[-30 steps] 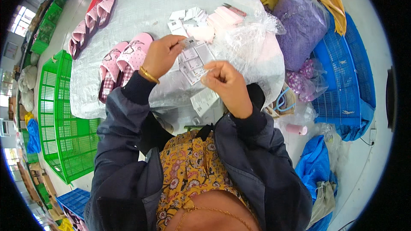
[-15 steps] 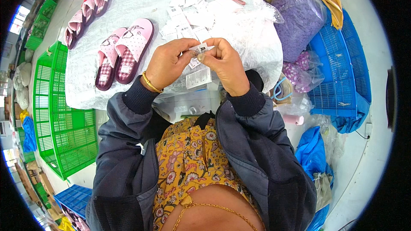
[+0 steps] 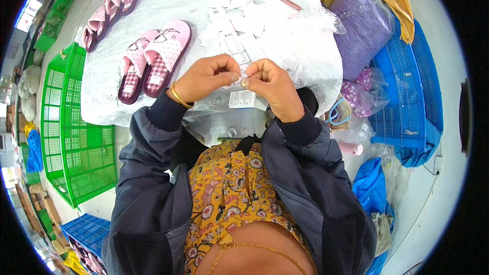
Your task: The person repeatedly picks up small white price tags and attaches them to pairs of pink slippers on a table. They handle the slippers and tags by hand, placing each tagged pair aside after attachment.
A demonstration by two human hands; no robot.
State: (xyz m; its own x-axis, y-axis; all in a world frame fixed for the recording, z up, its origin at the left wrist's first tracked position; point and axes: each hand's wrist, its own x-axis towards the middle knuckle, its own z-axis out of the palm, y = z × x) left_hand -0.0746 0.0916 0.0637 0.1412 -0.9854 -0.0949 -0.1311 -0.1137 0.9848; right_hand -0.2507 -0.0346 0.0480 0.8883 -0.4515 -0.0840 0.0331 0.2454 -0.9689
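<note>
Near the front edge of the table, my left hand (image 3: 208, 78) and my right hand (image 3: 274, 89) meet, thumbs and fingers pinched on a small white label (image 3: 243, 75) between them. The fingertips cover much of it. Just below, a printed white card (image 3: 242, 99) lies at the table edge. Beyond my hands spreads a loose pile of white printed labels (image 3: 232, 43). To the left rests a pair of slippers (image 3: 165, 46), pink and dotted with checked insoles, toes pointing away from me.
More pink slippers (image 3: 113, 5) line the table's far left edge. Small scissors or snips (image 3: 288, 2) lie beyond the labels. A green crate (image 3: 81, 127) stands left of the table; at the right are a purple-filled plastic bag (image 3: 361, 25) and a blue crate (image 3: 402, 86).
Both hands have come slightly nearer to me, still pinching at the label. Less of the label shows between the fingertips now. The whole view has shifted a little.
</note>
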